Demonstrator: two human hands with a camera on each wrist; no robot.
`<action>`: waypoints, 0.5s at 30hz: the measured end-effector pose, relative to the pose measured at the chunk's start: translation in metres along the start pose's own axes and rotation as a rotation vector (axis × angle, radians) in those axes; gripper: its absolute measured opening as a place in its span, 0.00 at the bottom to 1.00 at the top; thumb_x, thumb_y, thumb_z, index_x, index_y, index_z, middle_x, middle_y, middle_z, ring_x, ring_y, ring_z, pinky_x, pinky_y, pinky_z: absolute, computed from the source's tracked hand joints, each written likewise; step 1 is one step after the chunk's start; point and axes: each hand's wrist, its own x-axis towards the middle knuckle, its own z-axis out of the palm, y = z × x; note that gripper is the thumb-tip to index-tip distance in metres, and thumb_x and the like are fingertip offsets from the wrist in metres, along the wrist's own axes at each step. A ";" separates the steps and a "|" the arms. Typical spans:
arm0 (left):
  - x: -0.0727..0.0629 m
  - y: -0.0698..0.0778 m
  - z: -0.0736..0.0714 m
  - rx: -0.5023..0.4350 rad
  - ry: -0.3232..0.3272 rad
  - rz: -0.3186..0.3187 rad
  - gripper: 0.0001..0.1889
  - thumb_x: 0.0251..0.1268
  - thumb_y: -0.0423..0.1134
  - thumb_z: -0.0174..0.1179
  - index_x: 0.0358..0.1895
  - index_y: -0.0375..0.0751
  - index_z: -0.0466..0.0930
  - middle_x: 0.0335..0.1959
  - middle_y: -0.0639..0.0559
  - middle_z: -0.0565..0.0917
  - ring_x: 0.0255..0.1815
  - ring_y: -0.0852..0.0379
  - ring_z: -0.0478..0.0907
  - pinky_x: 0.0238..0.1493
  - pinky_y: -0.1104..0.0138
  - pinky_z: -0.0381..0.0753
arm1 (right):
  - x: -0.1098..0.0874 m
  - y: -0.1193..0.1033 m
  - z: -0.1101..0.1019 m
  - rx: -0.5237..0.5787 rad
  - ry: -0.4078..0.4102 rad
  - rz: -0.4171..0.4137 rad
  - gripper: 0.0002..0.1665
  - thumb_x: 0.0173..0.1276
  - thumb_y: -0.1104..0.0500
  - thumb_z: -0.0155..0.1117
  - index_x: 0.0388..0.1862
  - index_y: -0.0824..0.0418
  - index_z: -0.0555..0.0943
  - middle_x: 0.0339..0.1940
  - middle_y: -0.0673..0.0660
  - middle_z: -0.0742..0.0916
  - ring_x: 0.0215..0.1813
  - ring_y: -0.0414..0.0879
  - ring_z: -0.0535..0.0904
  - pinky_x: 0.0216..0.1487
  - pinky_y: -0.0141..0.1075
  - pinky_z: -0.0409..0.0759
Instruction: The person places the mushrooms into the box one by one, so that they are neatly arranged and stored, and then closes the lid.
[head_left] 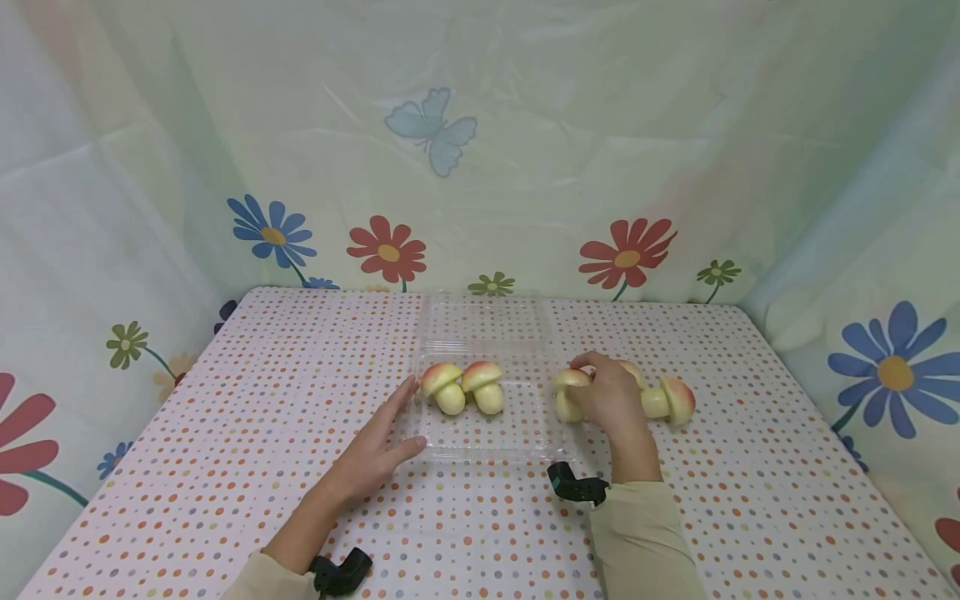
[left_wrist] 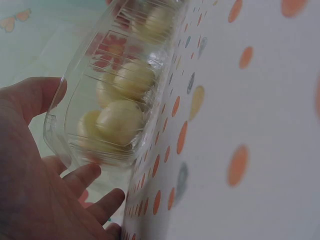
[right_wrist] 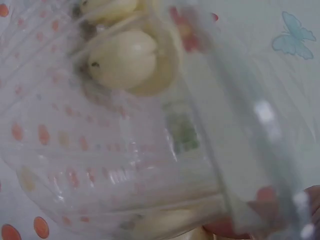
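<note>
A clear plastic clamshell box (head_left: 525,429) lies with its lid folded back. In its left part sit two toy mushrooms (head_left: 489,398), cream-stemmed with yellow-red caps. My left hand (head_left: 372,454) rests with extended fingers at the box's left side. In the left wrist view its thumb meets the rim and the other fingers spread beside the wall. Right of the box, my right hand (head_left: 609,396) grips another mushroom (head_left: 566,393) by its cap. In the right wrist view, the transparent wall covers most of the picture and blurs that mushroom (right_wrist: 165,222).
Two more mushrooms lie right of the right hand: one on its side (head_left: 678,400), the other (head_left: 632,371) mostly hidden behind the hand. The dotted tablecloth (head_left: 247,467) covers the table. A flowered curtain (head_left: 517,167) hangs at the back and both sides.
</note>
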 end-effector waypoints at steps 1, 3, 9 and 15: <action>0.000 0.000 0.000 -0.001 -0.001 -0.002 0.46 0.73 0.46 0.59 0.86 0.51 0.41 0.86 0.49 0.52 0.87 0.43 0.47 0.83 0.41 0.45 | 0.000 0.000 0.001 -0.002 0.003 -0.001 0.23 0.65 0.62 0.65 0.60 0.65 0.80 0.50 0.71 0.83 0.42 0.58 0.80 0.28 0.37 0.79; 0.000 0.001 0.000 -0.004 -0.002 -0.009 0.46 0.72 0.46 0.59 0.86 0.51 0.41 0.86 0.49 0.52 0.87 0.44 0.47 0.83 0.41 0.45 | 0.001 0.000 0.002 -0.003 0.009 0.000 0.23 0.65 0.62 0.66 0.59 0.65 0.79 0.50 0.72 0.83 0.42 0.59 0.80 0.27 0.37 0.79; 0.000 0.001 -0.001 -0.010 -0.004 -0.011 0.46 0.72 0.45 0.58 0.86 0.51 0.42 0.86 0.48 0.53 0.87 0.43 0.47 0.83 0.41 0.45 | 0.001 -0.001 0.001 -0.010 0.025 0.012 0.24 0.64 0.64 0.67 0.59 0.64 0.79 0.49 0.71 0.84 0.43 0.59 0.80 0.30 0.40 0.81; 0.000 0.001 0.000 -0.010 -0.004 -0.013 0.46 0.72 0.45 0.59 0.86 0.51 0.41 0.86 0.48 0.52 0.87 0.43 0.47 0.83 0.41 0.45 | -0.001 -0.004 -0.003 -0.041 0.059 0.039 0.25 0.64 0.62 0.68 0.61 0.63 0.79 0.55 0.71 0.84 0.54 0.62 0.77 0.47 0.50 0.78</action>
